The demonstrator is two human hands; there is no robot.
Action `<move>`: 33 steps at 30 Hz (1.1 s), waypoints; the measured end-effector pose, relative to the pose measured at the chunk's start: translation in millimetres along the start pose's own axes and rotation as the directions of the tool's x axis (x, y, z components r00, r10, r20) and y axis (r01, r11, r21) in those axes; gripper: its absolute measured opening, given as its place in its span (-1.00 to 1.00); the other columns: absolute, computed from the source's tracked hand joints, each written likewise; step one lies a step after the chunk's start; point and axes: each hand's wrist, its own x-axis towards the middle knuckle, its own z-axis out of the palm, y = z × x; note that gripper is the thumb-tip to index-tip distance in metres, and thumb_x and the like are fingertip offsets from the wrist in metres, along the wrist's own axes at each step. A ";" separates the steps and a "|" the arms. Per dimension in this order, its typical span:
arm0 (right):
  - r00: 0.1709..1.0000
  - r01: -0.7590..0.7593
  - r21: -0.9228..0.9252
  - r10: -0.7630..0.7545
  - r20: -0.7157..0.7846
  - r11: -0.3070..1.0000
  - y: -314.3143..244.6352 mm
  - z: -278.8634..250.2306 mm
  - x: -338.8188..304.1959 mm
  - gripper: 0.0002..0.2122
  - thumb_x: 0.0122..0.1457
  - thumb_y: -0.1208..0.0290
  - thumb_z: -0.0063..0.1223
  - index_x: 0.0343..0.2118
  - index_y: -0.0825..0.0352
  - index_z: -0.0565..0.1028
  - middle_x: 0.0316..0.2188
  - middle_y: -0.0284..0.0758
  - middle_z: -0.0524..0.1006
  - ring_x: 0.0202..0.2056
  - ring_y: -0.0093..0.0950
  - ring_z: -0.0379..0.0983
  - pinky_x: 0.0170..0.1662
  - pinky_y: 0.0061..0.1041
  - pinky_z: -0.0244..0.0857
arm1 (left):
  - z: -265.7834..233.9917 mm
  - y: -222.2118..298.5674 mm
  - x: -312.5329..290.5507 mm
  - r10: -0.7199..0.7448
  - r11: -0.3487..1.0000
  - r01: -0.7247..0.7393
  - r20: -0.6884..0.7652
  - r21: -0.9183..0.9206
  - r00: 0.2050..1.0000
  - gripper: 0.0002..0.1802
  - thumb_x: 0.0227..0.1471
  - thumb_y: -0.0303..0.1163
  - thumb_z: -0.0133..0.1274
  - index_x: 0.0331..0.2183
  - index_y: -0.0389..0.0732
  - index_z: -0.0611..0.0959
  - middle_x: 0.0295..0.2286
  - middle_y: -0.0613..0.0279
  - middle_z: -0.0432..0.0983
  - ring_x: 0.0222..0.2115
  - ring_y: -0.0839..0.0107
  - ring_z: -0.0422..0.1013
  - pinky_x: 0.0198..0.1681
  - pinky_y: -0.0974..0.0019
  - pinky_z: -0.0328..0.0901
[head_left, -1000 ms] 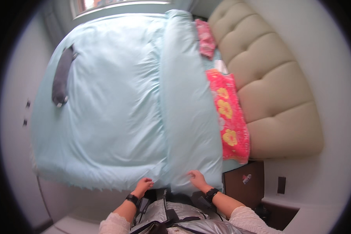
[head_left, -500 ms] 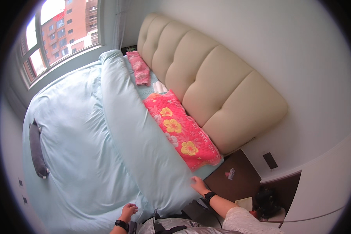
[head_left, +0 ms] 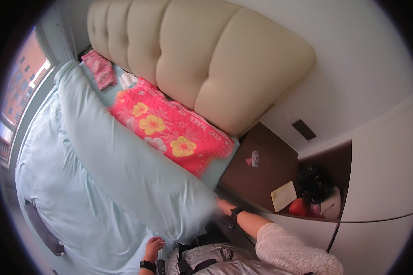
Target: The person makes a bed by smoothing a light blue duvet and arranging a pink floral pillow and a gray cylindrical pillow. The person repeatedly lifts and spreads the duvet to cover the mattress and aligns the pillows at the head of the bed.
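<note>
A light blue duvet [head_left: 137, 165] covers most of the bed, its upper part folded back in a thick band. My right hand [head_left: 225, 207] grips the near right edge of that band; the fingers are partly hidden and the cloth there is blurred. Low in the picture, my left hand [head_left: 155, 246] is over the duvet's near side, fingers loosely apart and holding nothing. Beyond the fold lies a red quilted pillow cover [head_left: 167, 133] with yellow and white flowers. Farther back is a pink patterned pillow [head_left: 99, 69].
A beige padded headboard [head_left: 188, 50] rises behind the pillows. To the right, a brown bedside cabinet [head_left: 261, 183] carries a small packet [head_left: 255, 159], a notebook [head_left: 283, 196] and a black bag [head_left: 313, 183]. A long dark grey cushion [head_left: 42, 229] lies at the bed's left edge.
The view has turned right and toward the headboard, so the bed appears farther left. My right hand stays at the duvet's edge, where the cloth is moving. My left hand remains low and empty.
</note>
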 end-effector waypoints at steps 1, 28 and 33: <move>1.000 -0.011 0.086 0.013 -0.013 0.996 1.3 1.2 -0.8 -0.55 0.07 0.08 -0.27 -0.36 0.47 0.46 -0.45 -0.16 0.49 -0.36 -0.30 0.41 -0.25 -0.41 0.22 | 4.6 2.9 2.3 -0.010 1.000 0.010 0.004 0.015 1.000 -0.71 -0.10 -0.43 -0.14 -0.26 -0.32 0.38 -0.38 0.12 0.43 -0.42 0.38 0.39 -0.39 0.42 0.27; 1.000 -0.004 0.533 -0.005 0.016 0.846 44.7 -30.1 0.7 -0.70 0.07 0.16 -0.11 -0.29 0.33 0.38 -0.47 -0.37 0.40 -0.50 -0.56 0.27 -0.47 -0.58 0.20 | 64.0 35.8 63.3 -0.030 0.973 0.036 -0.026 0.228 0.999 -0.80 -0.11 -0.44 -0.13 -0.34 -0.24 0.35 -0.46 0.20 0.35 -0.44 0.36 0.38 -0.39 0.34 0.28; 0.978 -0.104 0.587 -0.023 0.205 0.803 35.7 -39.3 -12.9 -0.67 0.04 0.06 -0.10 -0.31 0.26 0.39 -0.48 -0.43 0.35 -0.45 -0.60 0.26 -0.45 -0.61 0.24 | 50.4 45.2 60.7 -0.005 0.970 0.018 -0.054 0.244 0.999 -0.75 -0.13 -0.43 -0.10 -0.31 -0.23 0.32 -0.51 0.22 0.34 -0.48 0.38 0.36 -0.42 0.35 0.28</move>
